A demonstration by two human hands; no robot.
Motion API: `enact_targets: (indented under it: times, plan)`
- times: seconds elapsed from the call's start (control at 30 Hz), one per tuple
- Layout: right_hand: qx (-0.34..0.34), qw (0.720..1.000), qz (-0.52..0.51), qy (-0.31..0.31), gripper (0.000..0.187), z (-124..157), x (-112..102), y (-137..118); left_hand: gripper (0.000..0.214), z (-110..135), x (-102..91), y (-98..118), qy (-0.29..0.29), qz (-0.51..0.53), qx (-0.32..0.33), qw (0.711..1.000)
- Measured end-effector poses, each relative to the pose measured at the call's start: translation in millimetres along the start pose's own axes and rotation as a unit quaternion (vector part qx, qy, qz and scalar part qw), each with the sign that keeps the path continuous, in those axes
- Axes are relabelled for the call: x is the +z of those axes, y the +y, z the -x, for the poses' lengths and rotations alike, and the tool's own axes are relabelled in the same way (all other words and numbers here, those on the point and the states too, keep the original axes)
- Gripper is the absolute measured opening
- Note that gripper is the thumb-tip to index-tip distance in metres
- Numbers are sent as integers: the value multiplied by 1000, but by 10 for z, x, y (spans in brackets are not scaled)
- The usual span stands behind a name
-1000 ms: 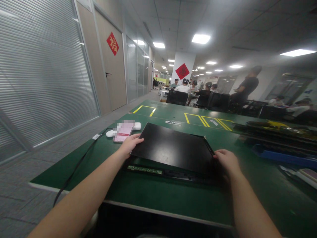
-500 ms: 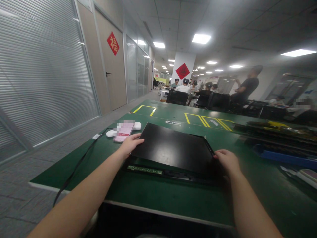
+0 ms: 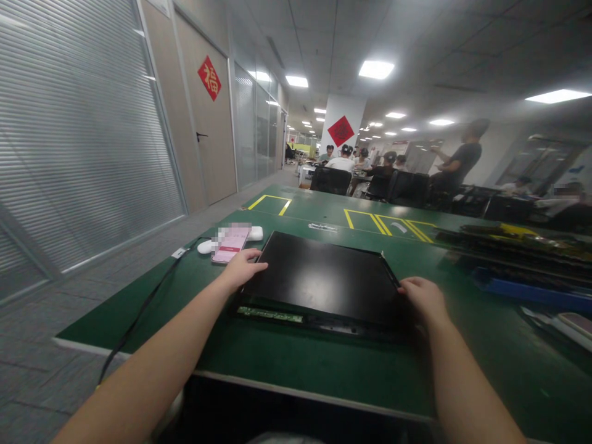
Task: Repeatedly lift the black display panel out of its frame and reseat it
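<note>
A flat black display panel [image 3: 319, 274] with a glossy face lies between my two hands, just over the green table. My left hand [image 3: 243, 269] grips its left edge, the thumb on top and the other fingers partly hidden. At the right edge, my right hand [image 3: 423, 298] pinches the panel's thin dark frame; several of its fingers are curled out of sight. Along the near side runs a narrow green circuit board [image 3: 270, 315], with a dark strip continuing to its right. Whether that strip is joined to the panel, I cannot tell.
Left of the panel lie a phone [image 3: 231, 245], a white rounded object [image 3: 205, 247] and a black cable [image 3: 155, 295]. Stacked dark parts [image 3: 509, 253] and a blue tray [image 3: 531, 292] stand at the right. Yellow tape marks the table's far part. Several people are beyond it.
The panel's far edge has dropped slightly, so it looks flatter and its reflection has shifted. Both hands keep their hold in nearly the same place.
</note>
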State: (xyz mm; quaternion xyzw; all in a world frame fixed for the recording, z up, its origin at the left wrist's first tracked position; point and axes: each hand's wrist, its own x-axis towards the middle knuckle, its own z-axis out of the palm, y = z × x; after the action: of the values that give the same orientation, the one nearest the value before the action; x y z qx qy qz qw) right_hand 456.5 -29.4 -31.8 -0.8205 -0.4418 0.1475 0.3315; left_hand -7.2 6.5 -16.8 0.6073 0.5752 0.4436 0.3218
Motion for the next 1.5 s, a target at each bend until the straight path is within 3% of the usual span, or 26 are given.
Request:
enact_targets:
  times: [0.23, 0.53, 0.83, 1.0, 1.2, 1.5]
  plan:
    - [9, 999, -32, 1, 26, -45, 25, 54, 23, -43, 10, -72, -26, -88, 9, 996]
    - [5, 999, -53, 4, 29, -101, 65, 130, 38, -82, 16, -155, -31, -194, 10, 980]
    - [5, 997, -71, 15, 28, -104, 88, 128, 35, -96, 41, -175, -39, -248, 37, 967]
    - [20, 996, -90, 9, 28, -71, 84, 111, 38, -97, 39, -190, -32, -257, 34, 965]
    - [15, 996, -82, 12, 27, -55, 75, 96, 25, -109, 39, -208, -31, -226, 32, 973]
    - [20, 994, -110, 7, 26, -22, 63, 67, 32, -113, 38, -248, -36, -206, 32, 977]
